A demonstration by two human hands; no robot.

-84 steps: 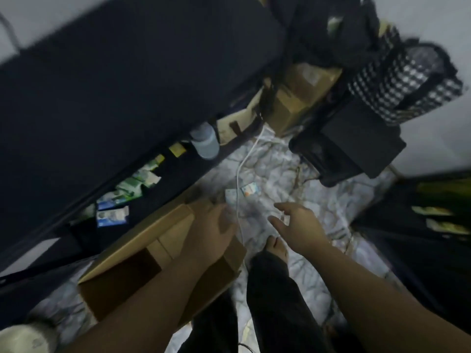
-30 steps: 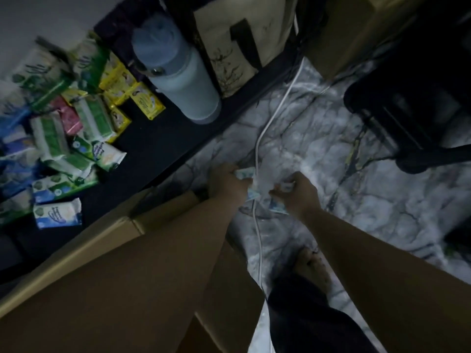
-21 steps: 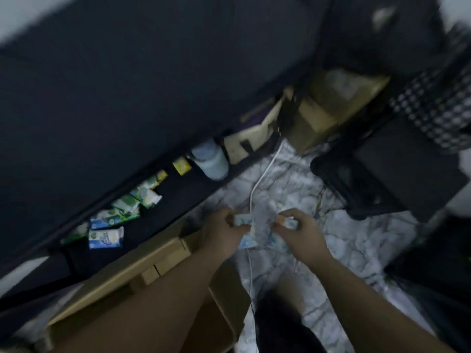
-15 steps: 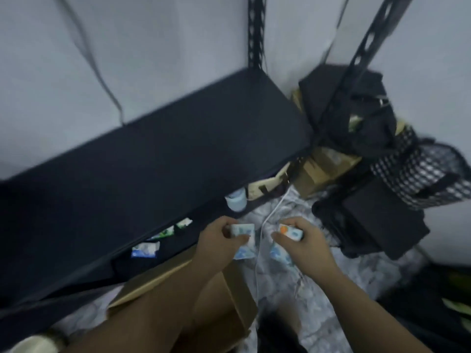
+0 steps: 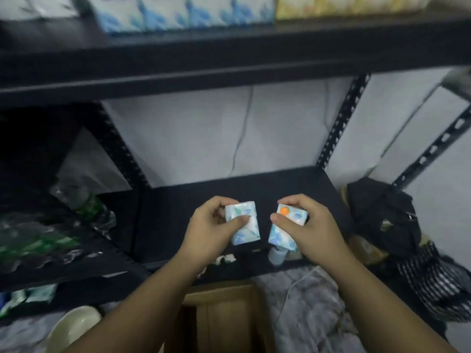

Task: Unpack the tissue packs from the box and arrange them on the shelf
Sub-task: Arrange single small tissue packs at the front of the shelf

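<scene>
since half a second ago the view has swung up from the floor to the shelf front, and both hands have risen with their packs from low over the box to the height of the middle shelf. the left hand (image 5: 213, 226) grips a pack (image 5: 244, 222) with the thumb pressed across its face and the fingers curled behind, holding it upright at centre frame. the right hand (image 5: 309, 229) grips a second pack (image 5: 289, 220), the one with an orange dot, the same way, thumb on the front; there may be another pack under it, but the blur hides that. the two packs sit near each other without touching, just above the bare dark middle shelf (image 5: 293, 184), probably so each can be set down on its own. the top shelf (image 5: 229, 47) runs across the upper frame and already carries a row of blue packs (image 5: 183, 8) and, to their right, yellow packs (image 5: 344, 5), standing side by side at the front edge; that suggests the packs are sorted by colour, and these pale blue ones likely belong up there or start a new row below. the box (image 5: 224, 317) lies open at the bottom centre, between the forearms, close to hand for the next pick. more loose packs (image 5: 28, 295) show at lower left on the lowest shelf, and a dark bag (image 5: 387, 220) slumps at the right. the step in hand looks like carrying and choosing a spot; placing is not yet done.
</scene>
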